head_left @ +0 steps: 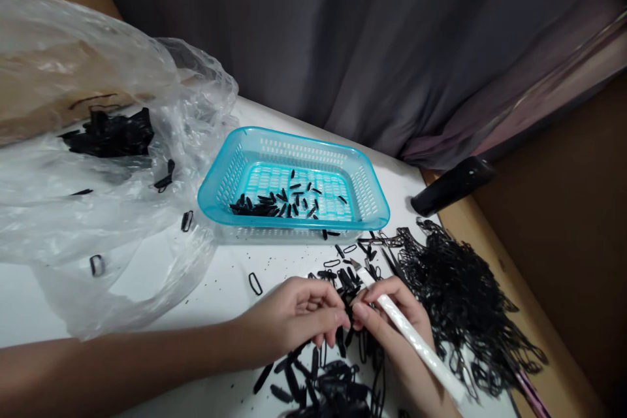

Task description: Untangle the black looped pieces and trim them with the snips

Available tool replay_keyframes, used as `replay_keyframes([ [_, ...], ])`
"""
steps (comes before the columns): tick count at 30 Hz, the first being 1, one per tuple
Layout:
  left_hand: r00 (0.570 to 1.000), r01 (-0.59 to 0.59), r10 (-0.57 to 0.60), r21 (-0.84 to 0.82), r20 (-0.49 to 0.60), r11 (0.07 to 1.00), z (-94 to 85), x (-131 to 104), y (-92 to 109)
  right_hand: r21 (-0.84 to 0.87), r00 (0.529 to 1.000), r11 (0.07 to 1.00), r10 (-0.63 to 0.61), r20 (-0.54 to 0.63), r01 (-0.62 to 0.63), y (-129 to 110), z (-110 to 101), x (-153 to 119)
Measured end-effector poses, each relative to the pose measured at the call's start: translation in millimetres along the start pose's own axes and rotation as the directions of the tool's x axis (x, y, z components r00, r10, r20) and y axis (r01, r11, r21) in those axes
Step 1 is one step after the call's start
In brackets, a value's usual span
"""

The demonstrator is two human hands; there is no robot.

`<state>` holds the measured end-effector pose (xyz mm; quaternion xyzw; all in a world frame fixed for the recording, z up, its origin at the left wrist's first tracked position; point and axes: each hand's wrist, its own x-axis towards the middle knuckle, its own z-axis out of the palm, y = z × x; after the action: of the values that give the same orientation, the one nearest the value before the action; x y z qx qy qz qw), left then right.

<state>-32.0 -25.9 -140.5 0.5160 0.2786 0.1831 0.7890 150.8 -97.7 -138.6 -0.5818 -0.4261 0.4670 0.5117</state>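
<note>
My left hand (308, 313) is closed, with thumb and fingers pinched together close to my right fingertips. Whatever it pinches is too small and dark to make out. A white-handled craft knife (406, 326) lies across my right hand (401, 320), its blade pointing up and left; the fingers are closed around the handle. Small black strip-like pieces (294, 379) lie beneath and in front of both hands. More such pieces (259, 207) sit inside the blue plastic basket (294, 225) beyond them. Thin black loops (255, 283) are scattered on the white table.
A large tangled heap of black loops (465, 294) covers the table's right side, with a black cylindrical object (453, 186) behind it. Clear plastic bags (112, 228) spread over the left, holding a black bundle (120, 132). A grey curtain (294, 32) hangs behind.
</note>
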Motion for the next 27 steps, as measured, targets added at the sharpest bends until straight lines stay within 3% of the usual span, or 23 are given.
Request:
replay_keyframes([
  [5, 1.000, -0.002, 0.002, -0.007, -0.020, 1.000, 1.4, 2, -3, -0.006, 1.000, 1.000, 0.005, 0.005, -0.005, -2, 1, 2],
  [11, 0.987, -0.062, 0.062, 0.004, -0.150, 0.998, 1.2, 6, -10, -0.205, 0.963, 0.961, -0.221, -0.156, 0.188, -12, -17, 8],
  [13, 0.985, -0.063, 0.066, 0.026, -0.158, 0.998, 1.3, 6, -10, -0.325, 0.958, 0.916, -0.275, -0.083, 0.235, -16, -26, 10],
  [16, 0.983, -0.076, 0.071, -0.019, -0.170, 0.997, 1.3, 6, -10, -0.452, 0.952, 0.840, -0.244, 0.183, 0.302, -22, -32, 11],
  [18, 0.979, -0.103, 0.088, -0.072, -0.186, 0.992, 1.3, 6, -11, -0.486, 0.912, 0.794, -0.200, 0.358, 0.365, -24, -30, 11],
  [20, 0.972, -0.138, 0.110, -0.129, -0.208, 0.982, 1.2, 6, -14, -0.503, 0.870, 0.753, -0.187, 0.456, 0.425, -23, -25, 9],
  [22, 0.964, -0.165, 0.120, -0.183, -0.237, 0.969, 1.1, 6, -17, -0.525, 0.857, 0.721, -0.188, 0.480, 0.452, -19, -19, 6],
  [27, 0.952, -0.206, 0.132, -0.260, -0.277, 0.943, 0.5, 6, -22, -0.575, 0.876, 0.678, -0.233, 0.423, 0.458, -3, -9, 5],
])
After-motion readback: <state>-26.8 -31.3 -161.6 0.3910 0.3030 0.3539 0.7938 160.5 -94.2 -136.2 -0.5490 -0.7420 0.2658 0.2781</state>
